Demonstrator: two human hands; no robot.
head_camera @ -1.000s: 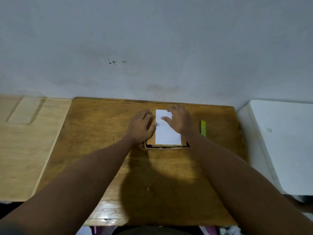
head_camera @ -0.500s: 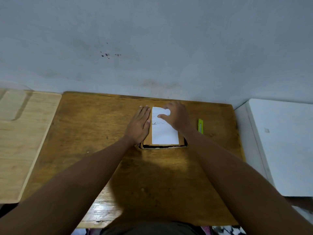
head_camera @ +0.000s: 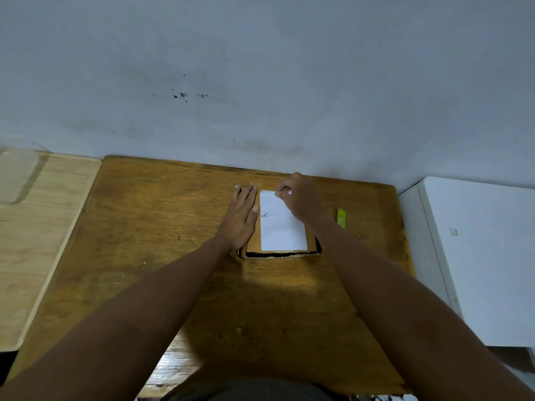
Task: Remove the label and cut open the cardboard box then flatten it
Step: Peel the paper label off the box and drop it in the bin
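A small brown cardboard box (head_camera: 311,245) lies on the wooden table (head_camera: 162,227), near its far edge. A white label (head_camera: 282,231) with small black print covers most of the box's top. My left hand (head_camera: 241,215) lies flat, fingers straight, on the box's left side. My right hand (head_camera: 299,199) is over the label's far right corner, thumb and fingertips pinched at the label's top edge. The box's far right part is hidden under that hand.
A yellow-green box cutter (head_camera: 341,217) lies on the table just right of the box. A pale wooden board (head_camera: 37,233) adjoins the table on the left. A white cabinet (head_camera: 477,256) stands on the right. A grey wall runs behind.
My left hand has flattened on the box's left side. My right hand has moved up to the label's far corner and its fingers have closed into a pinch.
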